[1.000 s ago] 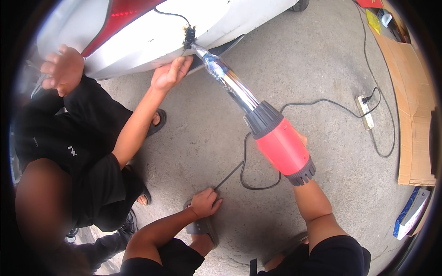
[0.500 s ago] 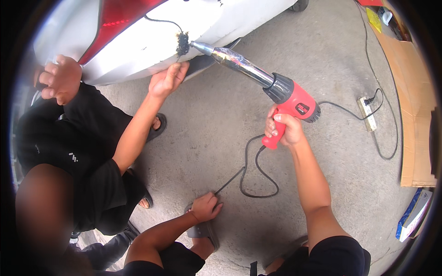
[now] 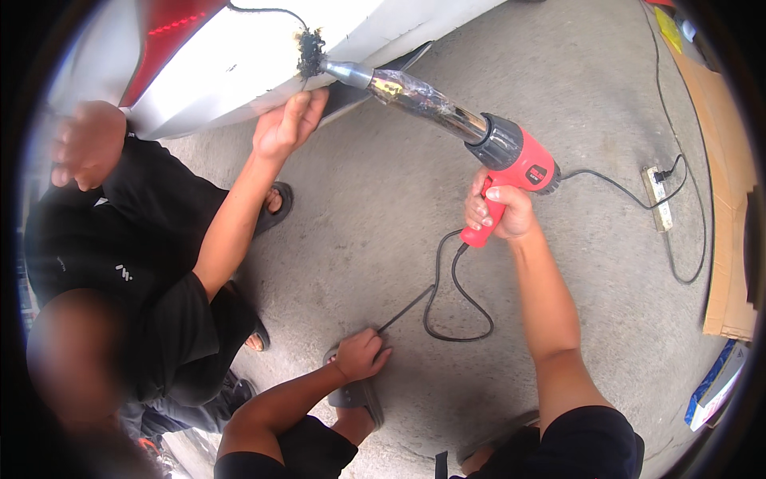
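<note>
My right hand [image 3: 511, 211] is closed around the handle of a red heat gun [image 3: 523, 156] with a long shiny metal nozzle. The nozzle tip points left, right at or against a blackened, crusty patch [image 3: 309, 54] on a white car bumper [image 3: 239, 72]; actual contact cannot be told. Low over my shoe, my left hand [image 3: 363, 354] is curled shut on a thin dark rod [image 3: 407, 307], whose far end reaches the heat gun's cord [image 3: 471, 339]. A co-worker's hand [image 3: 289, 128] touches the bumper's lower edge just below the patch.
The co-worker [image 3: 152, 271], in black clothes, crouches at left, other hand [image 3: 89, 148] raised beside the red tail light [image 3: 171, 28]. On the concrete floor, the cord runs to a power strip [image 3: 657, 199]. Cardboard [image 3: 726, 215] and a blue-and-white box [image 3: 718, 383] line the right side.
The view has shifted slightly, so the bumper sits higher and the power strip farther right. The co-worker's raised hand has moved and is blurred. Both my hands keep their grip.
</note>
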Motion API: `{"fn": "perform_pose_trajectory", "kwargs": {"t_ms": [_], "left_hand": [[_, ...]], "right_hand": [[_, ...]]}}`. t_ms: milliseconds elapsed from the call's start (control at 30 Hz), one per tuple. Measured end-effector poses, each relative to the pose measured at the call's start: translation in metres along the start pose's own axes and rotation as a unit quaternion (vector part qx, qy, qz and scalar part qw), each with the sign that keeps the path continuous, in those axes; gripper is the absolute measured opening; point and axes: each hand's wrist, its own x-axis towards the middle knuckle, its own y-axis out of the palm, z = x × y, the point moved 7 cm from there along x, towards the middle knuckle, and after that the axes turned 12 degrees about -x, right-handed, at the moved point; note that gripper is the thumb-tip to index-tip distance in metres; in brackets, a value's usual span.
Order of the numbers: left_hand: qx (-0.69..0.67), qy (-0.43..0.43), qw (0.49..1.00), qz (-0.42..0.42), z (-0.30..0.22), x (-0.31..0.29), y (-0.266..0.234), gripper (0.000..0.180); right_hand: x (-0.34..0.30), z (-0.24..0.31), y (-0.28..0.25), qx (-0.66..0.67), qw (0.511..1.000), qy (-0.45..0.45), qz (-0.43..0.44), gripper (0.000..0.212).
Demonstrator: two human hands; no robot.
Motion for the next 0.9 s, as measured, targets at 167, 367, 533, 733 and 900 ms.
{"fn": "perform_pose_trajectory", "kwargs": {"t_ms": [167,367,533,733,900], "left_hand": [[-0.006,-0.005,1.0,-0.001,0.0,0.0,0.0,0.028],[-0.016,-0.008,1.0,0.003,0.001,0.003,-0.001,0.028],[-0.017,-0.005,1.0,0.003,0.002,0.001,0.0,0.028],[-0.022,-0.005,1.0,0.002,0.006,0.0,0.003,0.028],[-0.012,-0.006,1.0,0.002,0.005,0.0,0.003,0.027]], "right_hand": [[0.014,0.001,-0.01,-0.056,0.998,0.023,-0.004,0.02],[0.042,0.022,-0.023,-0.072,0.997,0.02,0.025,0.02],[0.053,0.029,-0.039,-0.101,0.994,0.032,0.032,0.02],[0.046,0.041,-0.053,-0.164,0.986,0.039,0.0,0.02],[0.043,0.062,-0.046,-0.196,0.98,0.017,0.008,0.025]]}}
